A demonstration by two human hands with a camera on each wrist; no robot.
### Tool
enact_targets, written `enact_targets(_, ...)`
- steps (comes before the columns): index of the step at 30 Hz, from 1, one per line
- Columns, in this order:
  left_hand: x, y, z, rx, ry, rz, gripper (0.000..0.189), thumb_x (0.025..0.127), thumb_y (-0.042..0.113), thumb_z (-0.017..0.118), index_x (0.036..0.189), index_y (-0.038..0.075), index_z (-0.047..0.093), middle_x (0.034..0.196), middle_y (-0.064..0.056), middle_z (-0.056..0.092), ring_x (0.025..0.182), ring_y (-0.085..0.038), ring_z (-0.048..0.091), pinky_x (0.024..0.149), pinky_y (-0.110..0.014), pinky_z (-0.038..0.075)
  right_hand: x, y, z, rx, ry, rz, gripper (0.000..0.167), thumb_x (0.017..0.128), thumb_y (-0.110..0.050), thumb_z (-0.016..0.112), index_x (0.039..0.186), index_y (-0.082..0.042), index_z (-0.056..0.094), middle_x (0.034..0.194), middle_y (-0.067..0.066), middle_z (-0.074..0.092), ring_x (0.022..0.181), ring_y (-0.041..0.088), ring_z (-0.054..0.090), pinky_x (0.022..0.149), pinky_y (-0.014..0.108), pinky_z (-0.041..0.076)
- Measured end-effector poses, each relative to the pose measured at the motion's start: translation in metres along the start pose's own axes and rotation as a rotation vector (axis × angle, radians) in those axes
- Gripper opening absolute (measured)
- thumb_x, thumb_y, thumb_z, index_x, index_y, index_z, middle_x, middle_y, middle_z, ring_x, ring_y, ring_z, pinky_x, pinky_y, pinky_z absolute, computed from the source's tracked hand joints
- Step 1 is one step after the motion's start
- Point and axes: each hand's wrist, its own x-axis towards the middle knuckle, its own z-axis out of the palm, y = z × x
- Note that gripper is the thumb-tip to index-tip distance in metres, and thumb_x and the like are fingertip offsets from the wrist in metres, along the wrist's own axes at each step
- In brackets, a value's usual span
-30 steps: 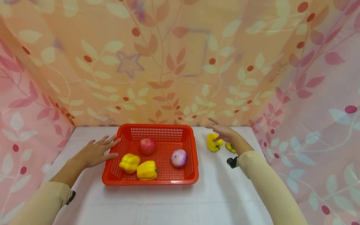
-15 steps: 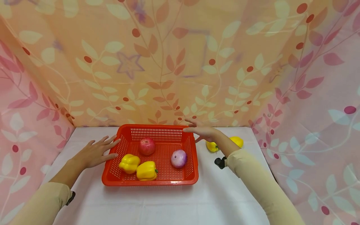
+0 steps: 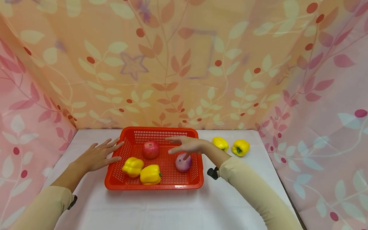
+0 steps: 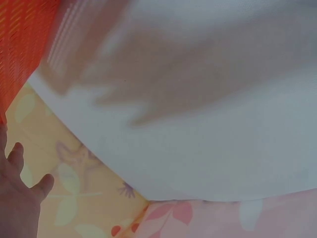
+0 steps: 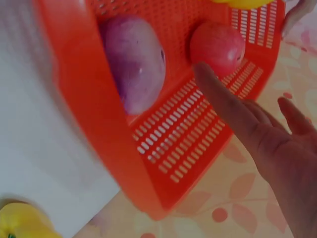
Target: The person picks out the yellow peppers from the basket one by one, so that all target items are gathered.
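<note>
A red plastic basket (image 3: 153, 187) holds a red round fruit (image 3: 150, 149), a purple-and-white onion-like vegetable (image 3: 181, 166) and two yellow bell peppers, one (image 3: 133, 167) at the left and one (image 3: 150, 175) at the front. My left hand (image 3: 99, 155) spreads its fingers at the basket's left rim, holding nothing. Above the basket's right part is my right hand (image 3: 189, 145), its fingers extended and its thumb overlapping the purple vegetable in the head view. In the right wrist view, that hand (image 5: 277, 144) has nothing in its grasp.
Two more yellow bell peppers, one (image 3: 221, 143) partly behind the right forearm and another (image 3: 241, 148) further right, lie on the white tablecloth (image 3: 172, 210). Patterned cloth walls (image 3: 184, 64) enclose the table at the back and both sides.
My right hand has moved left, from over the loose peppers at the right to above the basket, uncovering those peppers. The left hand and the basket's contents have stayed put.
</note>
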Motion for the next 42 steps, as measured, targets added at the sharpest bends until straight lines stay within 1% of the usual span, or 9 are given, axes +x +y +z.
enact_targets(5,0.000,0.000,0.000,-0.006,-0.001,-0.003,0.078,0.094,0.061,0.052,0.155,0.015,0.036,0.161,-0.018,0.027,0.144,-0.050,0.020,0.107,-0.078,0.013,0.008,-0.005,0.014,-0.073,-0.104,0.017,0.068,0.091,-0.032,0.072,0.151,-0.032,0.042,0.159,0.001,0.035,0.123,0.028,0.055,0.087,0.056,0.056)
enact_targets(8,-0.001,0.000,0.000,-0.007,-0.001,-0.003,0.078,0.095,0.061,0.052,0.155,0.015,0.036,0.161,-0.018,0.027,0.145,-0.050,0.020,0.107,-0.078,0.013,0.013,-0.006,0.022,-0.088,-0.140,0.020,0.070,0.090,-0.031,0.073,0.152,-0.030,0.041,0.160,0.004,0.033,0.126,0.028,0.051,0.089,0.055,0.055)
enact_targets(15,-0.001,0.000,0.000,-0.011,-0.004,-0.003,0.077,0.095,0.061,0.052,0.155,0.014,0.036,0.161,-0.018,0.027,0.145,-0.050,0.020,0.107,-0.078,0.013,0.028,-0.003,0.037,-0.103,-0.204,0.029,0.075,0.088,-0.031,0.075,0.154,-0.028,0.039,0.163,0.008,0.027,0.136,0.031,0.040,0.083,0.050,0.058)
enact_targets(18,-0.001,0.000,0.000,-0.009,-0.008,-0.004,0.078,0.095,0.061,0.051,0.155,0.015,0.035,0.161,-0.018,0.026,0.145,-0.050,0.019,0.107,-0.078,0.013,0.033,-0.003,0.043,-0.147,-0.219,0.032,0.075,0.086,-0.032,0.077,0.152,-0.030,0.042,0.161,0.005,0.031,0.139,0.031,0.035,0.091,0.054,0.054)
enact_targets(23,0.000,-0.002,0.002,-0.002,-0.012,-0.010,0.079,0.094,0.063,0.050,0.156,0.016,0.034,0.162,-0.017,0.026,0.145,-0.050,0.019,0.108,-0.078,0.012,0.041,-0.003,0.051,-0.233,-0.230,0.025,0.073,0.084,-0.031,0.079,0.150,-0.031,0.046,0.158,0.000,0.038,0.146,0.026,0.030,0.111,0.056,0.037)
enact_targets(30,0.001,-0.003,0.002,-0.008,-0.010,-0.012,0.079,0.094,0.063,0.050,0.156,0.017,0.033,0.162,-0.017,0.025,0.145,-0.049,0.018,0.107,-0.078,0.012,0.050,-0.005,0.058,-0.270,-0.258,0.043,0.077,0.085,-0.030,0.077,0.153,-0.021,0.042,0.159,0.005,0.037,0.145,0.027,0.032,0.112,0.051,0.036)
enact_targets(34,0.002,-0.003,0.002,-0.012,-0.010,-0.011,0.078,0.094,0.063,0.050,0.156,0.017,0.034,0.162,-0.017,0.026,0.145,-0.050,0.018,0.107,-0.078,0.012,0.057,-0.006,0.061,-0.324,-0.246,0.031,0.076,0.086,-0.032,0.077,0.152,-0.020,0.042,0.157,0.005,0.038,0.144,0.024,0.034,0.116,0.049,0.032)
enact_targets(40,0.002,-0.002,0.001,-0.009,-0.010,-0.008,0.078,0.095,0.062,0.051,0.155,0.015,0.035,0.161,-0.017,0.026,0.145,-0.050,0.019,0.107,-0.078,0.012,0.069,-0.005,0.065,-0.351,-0.287,0.032,0.069,0.086,-0.032,0.076,0.149,-0.020,0.048,0.144,-0.003,0.052,0.128,0.019,0.046,0.106,0.046,0.043)
enact_targets(42,0.001,-0.002,0.000,-0.010,-0.011,-0.007,0.078,0.095,0.062,0.051,0.155,0.016,0.035,0.161,-0.017,0.026,0.145,-0.050,0.019,0.107,-0.078,0.013,0.073,-0.004,0.067,-0.363,-0.312,0.022,0.067,0.087,-0.031,0.076,0.148,-0.019,0.049,0.137,-0.005,0.055,0.121,0.015,0.048,0.102,0.040,0.046)
